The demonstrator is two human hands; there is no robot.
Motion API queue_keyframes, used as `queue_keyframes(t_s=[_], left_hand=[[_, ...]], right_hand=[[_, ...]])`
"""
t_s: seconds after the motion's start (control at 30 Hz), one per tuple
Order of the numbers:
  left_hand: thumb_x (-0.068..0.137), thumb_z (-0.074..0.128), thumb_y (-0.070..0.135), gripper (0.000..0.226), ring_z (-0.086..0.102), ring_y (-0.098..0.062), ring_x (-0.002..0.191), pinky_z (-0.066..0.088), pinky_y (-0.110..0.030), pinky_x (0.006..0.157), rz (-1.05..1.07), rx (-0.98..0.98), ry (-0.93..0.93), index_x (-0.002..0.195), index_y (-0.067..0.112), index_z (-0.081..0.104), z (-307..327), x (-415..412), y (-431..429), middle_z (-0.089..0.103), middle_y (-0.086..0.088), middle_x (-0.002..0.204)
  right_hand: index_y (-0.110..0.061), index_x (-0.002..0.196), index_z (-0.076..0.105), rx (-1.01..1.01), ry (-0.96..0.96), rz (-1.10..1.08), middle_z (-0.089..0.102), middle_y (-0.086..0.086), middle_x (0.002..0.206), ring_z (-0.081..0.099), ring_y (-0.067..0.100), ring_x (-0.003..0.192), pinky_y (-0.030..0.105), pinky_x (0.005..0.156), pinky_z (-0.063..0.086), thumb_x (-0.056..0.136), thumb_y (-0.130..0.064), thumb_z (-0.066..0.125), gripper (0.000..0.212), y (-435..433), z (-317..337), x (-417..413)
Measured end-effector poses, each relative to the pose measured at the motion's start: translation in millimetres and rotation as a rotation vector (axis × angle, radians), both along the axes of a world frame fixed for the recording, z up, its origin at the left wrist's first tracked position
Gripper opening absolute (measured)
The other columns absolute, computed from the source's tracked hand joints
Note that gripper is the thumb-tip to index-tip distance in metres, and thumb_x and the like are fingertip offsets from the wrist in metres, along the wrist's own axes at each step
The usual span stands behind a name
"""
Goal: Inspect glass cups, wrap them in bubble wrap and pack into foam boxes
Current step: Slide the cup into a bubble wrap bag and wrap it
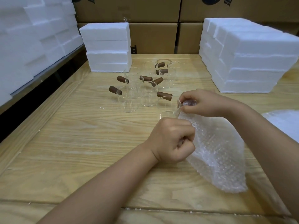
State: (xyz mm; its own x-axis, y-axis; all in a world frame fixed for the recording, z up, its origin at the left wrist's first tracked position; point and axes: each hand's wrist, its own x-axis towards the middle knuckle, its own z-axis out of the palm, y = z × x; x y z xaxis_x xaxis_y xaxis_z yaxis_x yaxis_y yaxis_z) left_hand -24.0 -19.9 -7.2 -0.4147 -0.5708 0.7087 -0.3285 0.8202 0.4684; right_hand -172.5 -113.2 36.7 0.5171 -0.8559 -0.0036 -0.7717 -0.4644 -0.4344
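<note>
While the glass cup [169, 112] sits between your grips, left grip [173, 139] is fisted on the bubble wrap [218, 151] edge, right grip [205, 102] pinches wrap over what looks like its handle: likely to tension the sheet for rolling.

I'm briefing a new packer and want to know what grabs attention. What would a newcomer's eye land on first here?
First, the hands at centre right: the left hand and right hand grip a sheet of bubble wrap with a glass cup at its top edge. Just beyond stands a cluster of clear cups with brown handles on the wooden table. White foam boxes are stacked at the far right and left.
</note>
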Motion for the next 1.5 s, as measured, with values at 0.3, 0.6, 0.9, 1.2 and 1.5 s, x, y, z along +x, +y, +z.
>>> queue_keyframes(t_s=[0.3,0.6,0.9,1.2,1.5], left_hand=[[0.061,0.039,0.012,0.021,0.025,-0.013,0.046,0.021,-0.018,0.048,-0.081,0.046,-0.019,0.045,0.001,0.046,0.6,-5.9,5.5,0.039,-0.006,0.044],[0.062,0.038,0.016,0.027,0.031,-0.015,0.045,0.023,-0.016,0.048,-0.121,0.169,-0.053,0.046,-0.002,0.05,-3.0,-11.2,5.8,0.042,-0.009,0.043],[0.067,0.053,0.01,0.022,0.053,0.006,0.055,0.036,-0.006,0.056,0.221,0.545,0.313,0.074,0.012,0.073,11.3,3.0,-16.3,0.066,0.007,0.068],[0.079,0.077,0.008,0.029,0.06,-0.017,0.066,0.048,-0.021,0.062,0.482,0.503,0.486,0.101,0.023,0.067,31.8,13.7,-36.2,0.056,0.017,0.07],[0.079,0.076,0.006,0.035,0.048,0.007,0.06,0.04,-0.008,0.061,0.492,0.32,0.627,0.106,0.025,0.063,43.9,12.0,-42.1,0.052,0.014,0.071]], right_hand=[[-0.006,0.094,0.068,0.243,-0.121,-0.093,0.061,0.017,0.09,0.048,0.013,0.077,0.028,0.07,0.039,0.09,-0.025,0.053,0.024,-5.5,-1.1,2.1],[-0.006,0.092,0.068,0.326,-0.381,-0.214,0.064,0.002,0.094,0.052,0.008,0.075,0.016,0.065,0.038,0.094,-0.016,0.046,0.024,-6.0,-3.7,-2.8],[-0.014,0.094,0.067,0.18,-0.953,-0.048,0.055,0.003,0.08,0.043,0.014,0.073,0.021,0.066,0.031,0.095,-0.014,0.047,0.02,9.1,24.4,-30.6],[-0.027,0.081,0.077,0.221,-0.884,0.131,0.064,-0.004,0.077,0.054,0.013,0.08,0.023,0.072,0.044,0.067,-0.042,0.065,0.023,41.9,55.2,-23.2],[-0.002,0.102,0.067,0.438,-0.811,0.055,0.07,0.017,0.108,0.068,0.024,0.102,0.032,0.093,0.051,0.075,-0.023,0.059,0.034,32.2,54.7,-32.4]])
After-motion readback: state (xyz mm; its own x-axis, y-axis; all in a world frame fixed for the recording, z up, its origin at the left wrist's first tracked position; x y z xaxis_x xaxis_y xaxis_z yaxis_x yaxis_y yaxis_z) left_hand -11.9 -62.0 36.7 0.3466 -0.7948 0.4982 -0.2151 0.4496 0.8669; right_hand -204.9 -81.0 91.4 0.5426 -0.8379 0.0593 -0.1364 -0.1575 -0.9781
